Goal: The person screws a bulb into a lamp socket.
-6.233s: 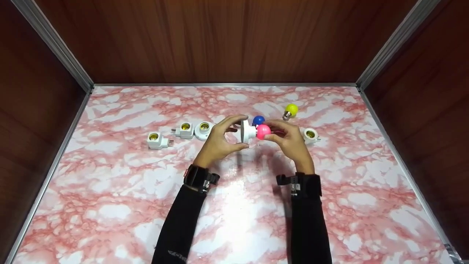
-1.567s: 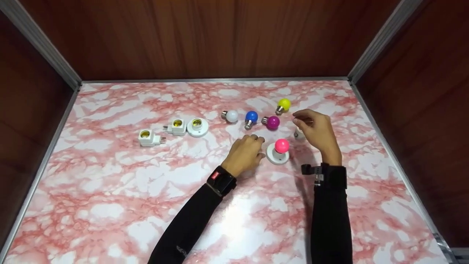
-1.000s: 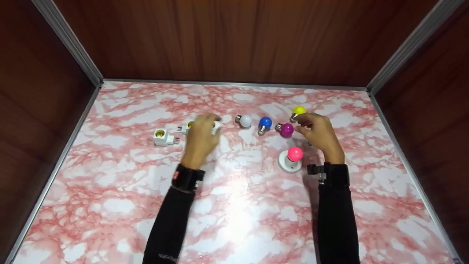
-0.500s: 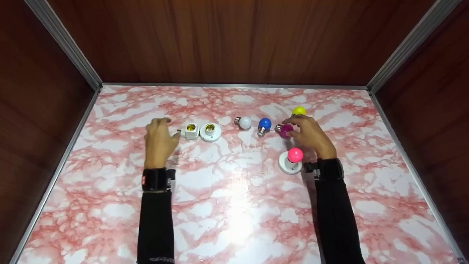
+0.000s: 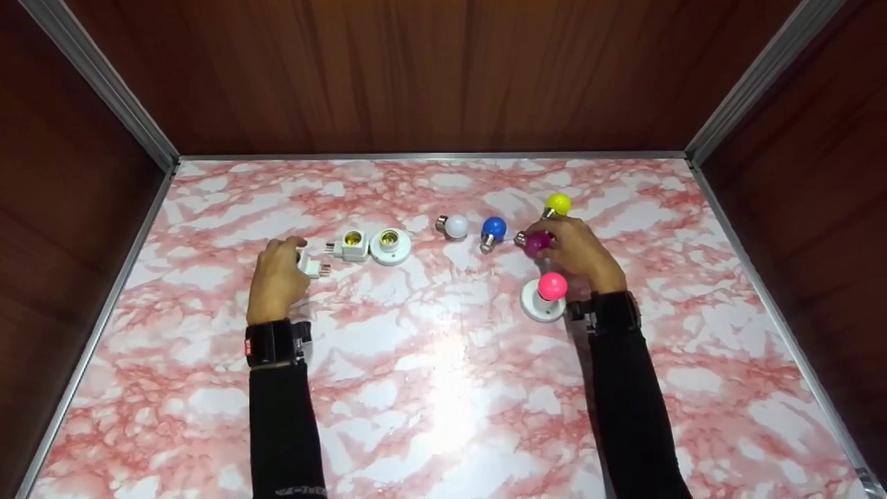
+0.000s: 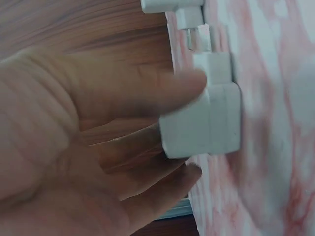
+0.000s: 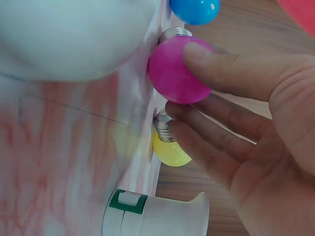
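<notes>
At the left of the head view, my left hand is around a white plug-in lamp socket, whose pins point right. In the left wrist view, the thumb lies across this socket's near side and the fingers curl behind it. My right hand pinches a magenta light bulb between thumb and fingers; its metal screw base faces left. The bulb still lies at the table surface. Just beyond that hand is a yellow bulb. Nearer to me, a pink bulb stands upright in a round white lamp holder.
Another plug-in socket and a round lamp holder stand side by side at centre left. A white bulb and a blue bulb lie mid-table. In the right wrist view, a white socket with a green label is near the right hand.
My left hand has swept from the middle to the far-left socket and closed around it. The right hand has shifted left onto the magenta bulb. Earlier, both hands held the pink bulb and its holder.
</notes>
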A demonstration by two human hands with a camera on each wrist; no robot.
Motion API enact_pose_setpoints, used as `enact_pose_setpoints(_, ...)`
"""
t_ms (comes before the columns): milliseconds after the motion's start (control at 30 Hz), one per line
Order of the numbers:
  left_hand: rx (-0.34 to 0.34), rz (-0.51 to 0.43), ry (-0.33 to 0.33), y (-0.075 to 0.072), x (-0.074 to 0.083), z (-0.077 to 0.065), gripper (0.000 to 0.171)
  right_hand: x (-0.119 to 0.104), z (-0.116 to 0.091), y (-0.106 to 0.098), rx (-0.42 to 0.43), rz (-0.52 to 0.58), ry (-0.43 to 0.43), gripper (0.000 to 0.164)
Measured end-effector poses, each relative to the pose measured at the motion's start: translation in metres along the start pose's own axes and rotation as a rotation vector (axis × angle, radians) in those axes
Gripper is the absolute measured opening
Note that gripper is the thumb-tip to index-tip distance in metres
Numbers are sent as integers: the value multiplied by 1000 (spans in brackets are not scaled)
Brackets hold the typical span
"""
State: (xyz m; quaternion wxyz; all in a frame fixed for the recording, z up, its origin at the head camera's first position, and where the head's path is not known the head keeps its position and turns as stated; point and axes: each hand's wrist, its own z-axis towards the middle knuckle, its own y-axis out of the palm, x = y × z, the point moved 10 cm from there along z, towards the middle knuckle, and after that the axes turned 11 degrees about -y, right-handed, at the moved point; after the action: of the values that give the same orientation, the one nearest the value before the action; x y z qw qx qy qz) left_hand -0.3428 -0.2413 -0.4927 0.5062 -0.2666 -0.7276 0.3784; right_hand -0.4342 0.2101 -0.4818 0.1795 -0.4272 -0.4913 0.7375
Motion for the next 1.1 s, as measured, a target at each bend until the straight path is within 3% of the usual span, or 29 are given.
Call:
enact_pose_setpoints(200,67,-14,25,-4,-6,3,54,-2,-2,-3,13,21,24,35)
enact_pose_setpoints(467,109,-43,20,-9,-15,9,54,-12,-6,-20,39,21,32,36)
enact_pose_setpoints(867,96,-89,-14,-12,-28,7,42,-36,-27,-73,232,2,-51,38)
enact_pose_setpoints(1100,84,-133,4,-16,-20,4,42,-48,-47,-98,316,-49,-56,36)
